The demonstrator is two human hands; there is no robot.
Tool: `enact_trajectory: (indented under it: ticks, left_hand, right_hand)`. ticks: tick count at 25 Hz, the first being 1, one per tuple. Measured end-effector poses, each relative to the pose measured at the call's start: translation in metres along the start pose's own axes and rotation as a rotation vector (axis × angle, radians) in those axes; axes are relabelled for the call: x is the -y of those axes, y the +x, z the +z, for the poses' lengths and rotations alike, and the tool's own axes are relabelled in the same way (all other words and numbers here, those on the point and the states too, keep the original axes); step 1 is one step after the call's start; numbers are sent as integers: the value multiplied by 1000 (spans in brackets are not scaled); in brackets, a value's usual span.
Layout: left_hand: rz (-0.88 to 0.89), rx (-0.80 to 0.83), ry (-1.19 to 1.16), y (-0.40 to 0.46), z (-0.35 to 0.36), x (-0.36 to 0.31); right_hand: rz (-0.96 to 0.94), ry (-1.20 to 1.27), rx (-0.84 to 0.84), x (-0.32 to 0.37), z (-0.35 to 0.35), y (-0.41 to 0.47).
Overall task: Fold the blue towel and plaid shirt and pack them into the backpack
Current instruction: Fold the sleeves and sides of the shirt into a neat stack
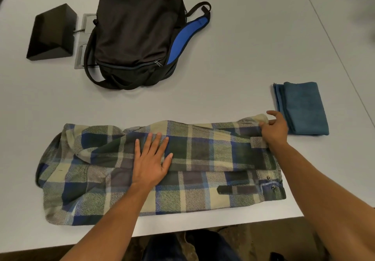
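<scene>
A white table (243,47) fills most of the view, and a thin seam line runs across it on the right side. On the far left part stands a black wedge-shaped box (51,33). Just beside it, a grey metal plate (84,37) is set flat in the table surface. Below the near edge of the table, a brownish floor (233,238) is visible.
</scene>
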State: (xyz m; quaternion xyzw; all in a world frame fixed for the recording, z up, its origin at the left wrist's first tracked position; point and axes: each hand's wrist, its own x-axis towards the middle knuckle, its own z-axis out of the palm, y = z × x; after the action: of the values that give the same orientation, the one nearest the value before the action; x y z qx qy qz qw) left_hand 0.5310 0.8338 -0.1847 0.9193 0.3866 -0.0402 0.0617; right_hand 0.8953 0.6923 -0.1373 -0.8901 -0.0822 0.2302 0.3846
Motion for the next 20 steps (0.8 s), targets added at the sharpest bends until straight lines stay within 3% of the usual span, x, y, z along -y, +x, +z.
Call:
enact_trajectory:
  ticks: [5, 9, 16, 20]
  left_hand:
    - [-25, -30, 1, 0, 3, -2]
    - [-14, -57, -27, 0, 5, 0]
    - [5, -74, -50, -1, 7, 1]
    - [-1, -85, -48, -1, 8, 1]
  right_hand:
    - [-15, 50, -74, 3, 4, 9]
    - [-47, -31, -9, 2, 10, 11]
    - [139, 46, 104, 9, 8, 53]
    - [276, 269, -27, 3, 13, 67]
